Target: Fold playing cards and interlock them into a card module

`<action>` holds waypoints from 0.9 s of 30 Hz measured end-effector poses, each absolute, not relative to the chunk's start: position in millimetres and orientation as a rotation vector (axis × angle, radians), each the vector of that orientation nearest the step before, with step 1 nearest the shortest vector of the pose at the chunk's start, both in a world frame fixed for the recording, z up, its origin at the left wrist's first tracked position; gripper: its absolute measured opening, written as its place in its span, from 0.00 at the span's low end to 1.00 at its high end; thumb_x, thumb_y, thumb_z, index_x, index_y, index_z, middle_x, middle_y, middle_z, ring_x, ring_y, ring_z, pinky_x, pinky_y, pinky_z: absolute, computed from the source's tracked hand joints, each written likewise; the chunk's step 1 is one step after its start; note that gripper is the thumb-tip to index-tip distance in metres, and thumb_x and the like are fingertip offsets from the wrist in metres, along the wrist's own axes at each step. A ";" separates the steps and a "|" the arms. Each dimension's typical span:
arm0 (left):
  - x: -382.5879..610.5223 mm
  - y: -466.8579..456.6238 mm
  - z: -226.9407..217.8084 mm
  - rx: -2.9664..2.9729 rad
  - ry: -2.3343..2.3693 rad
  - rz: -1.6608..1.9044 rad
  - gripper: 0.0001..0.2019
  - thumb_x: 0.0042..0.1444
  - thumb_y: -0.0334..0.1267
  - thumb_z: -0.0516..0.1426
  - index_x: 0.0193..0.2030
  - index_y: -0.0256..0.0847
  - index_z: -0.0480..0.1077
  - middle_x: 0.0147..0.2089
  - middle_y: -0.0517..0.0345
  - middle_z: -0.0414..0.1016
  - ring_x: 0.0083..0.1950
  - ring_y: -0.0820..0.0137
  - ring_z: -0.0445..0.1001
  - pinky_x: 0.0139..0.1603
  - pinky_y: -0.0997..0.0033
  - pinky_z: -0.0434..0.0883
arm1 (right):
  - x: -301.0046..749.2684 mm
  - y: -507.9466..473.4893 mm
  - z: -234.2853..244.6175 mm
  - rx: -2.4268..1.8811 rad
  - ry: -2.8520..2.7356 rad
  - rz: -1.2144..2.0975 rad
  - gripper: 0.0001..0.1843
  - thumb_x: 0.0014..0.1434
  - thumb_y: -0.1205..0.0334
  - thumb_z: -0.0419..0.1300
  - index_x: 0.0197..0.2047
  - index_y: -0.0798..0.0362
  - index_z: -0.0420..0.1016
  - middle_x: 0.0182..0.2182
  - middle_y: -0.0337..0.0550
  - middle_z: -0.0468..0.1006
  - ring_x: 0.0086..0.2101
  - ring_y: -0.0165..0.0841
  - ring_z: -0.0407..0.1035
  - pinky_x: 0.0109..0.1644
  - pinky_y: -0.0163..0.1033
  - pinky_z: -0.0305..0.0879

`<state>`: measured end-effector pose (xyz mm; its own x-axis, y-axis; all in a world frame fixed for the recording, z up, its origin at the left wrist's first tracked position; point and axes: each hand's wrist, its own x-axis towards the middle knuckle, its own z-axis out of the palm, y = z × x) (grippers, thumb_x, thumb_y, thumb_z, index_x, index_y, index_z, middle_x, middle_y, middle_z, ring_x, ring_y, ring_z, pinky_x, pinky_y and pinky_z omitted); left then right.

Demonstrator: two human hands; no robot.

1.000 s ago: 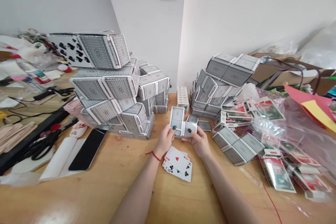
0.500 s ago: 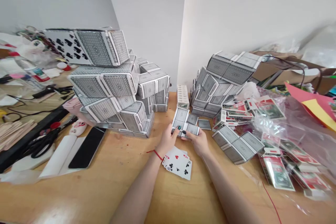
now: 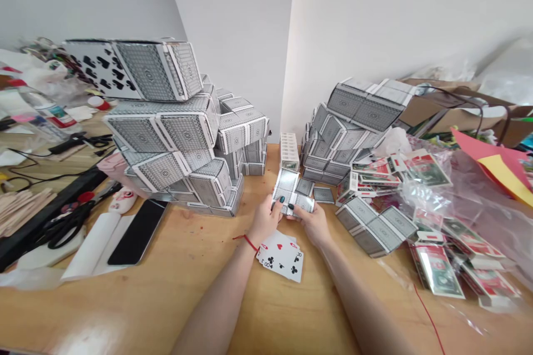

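Observation:
My left hand [image 3: 264, 220] and my right hand [image 3: 313, 221] are both closed on a small block of folded grey-backed playing cards [image 3: 291, 194] held just above the wooden table [image 3: 175, 288]. A card of the block leans away from me at the left. Under my wrists lies a small fan of face-up cards [image 3: 282, 257] with clubs and hearts showing. A red string circles my left wrist.
A tall stack of card blocks [image 3: 166, 127] rises at the left and another stack [image 3: 350, 127] at the right. A dark phone [image 3: 137, 231] lies on white paper, with scissors [image 3: 62, 227] farther left. Opened card packs and plastic wrap [image 3: 441, 205] cover the right side.
My hands have drawn closer together and lowered the block slightly. The upright card at its left has tipped back. The view has shifted a little downward.

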<state>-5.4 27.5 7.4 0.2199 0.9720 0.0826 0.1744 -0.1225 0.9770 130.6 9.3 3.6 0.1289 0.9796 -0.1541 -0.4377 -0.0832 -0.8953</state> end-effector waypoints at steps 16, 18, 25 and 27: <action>0.0 30.0 3.9 1.413 1.243 1.059 0.18 0.54 0.51 0.44 0.23 0.40 0.54 0.13 0.67 0.55 0.15 0.77 0.57 0.18 0.77 0.55 | 122.1 -0.7 6.4 -1.173 -1.126 1.165 0.11 0.47 0.56 0.60 0.26 0.56 0.70 0.21 0.41 0.73 0.23 0.31 0.66 0.30 0.37 0.64; -1.7 31.5 2.6 1.486 1.298 1.049 0.19 0.55 0.51 0.43 0.22 0.39 0.56 0.14 0.65 0.57 0.17 0.76 0.58 0.19 0.76 0.55 | 120.2 -1.2 4.3 -1.168 -1.141 1.183 0.12 0.48 0.55 0.58 0.26 0.56 0.69 0.22 0.41 0.72 0.23 0.30 0.65 0.29 0.36 0.63; -0.7 32.1 3.7 1.646 1.386 1.026 0.23 0.55 0.51 0.41 0.19 0.38 0.59 0.18 0.59 0.63 0.22 0.74 0.61 0.22 0.74 0.55 | 120.5 -0.1 -3.8 -1.239 -1.182 1.206 0.13 0.48 0.53 0.57 0.27 0.55 0.69 0.27 0.43 0.73 0.28 0.31 0.64 0.32 0.35 0.61; -0.7 31.8 3.7 1.635 1.369 1.026 0.22 0.55 0.51 0.41 0.19 0.38 0.59 0.18 0.59 0.62 0.21 0.74 0.60 0.22 0.75 0.54 | 121.0 -0.2 -4.1 -1.251 -1.167 1.213 0.14 0.47 0.52 0.58 0.26 0.55 0.69 0.26 0.42 0.72 0.27 0.31 0.64 0.32 0.35 0.61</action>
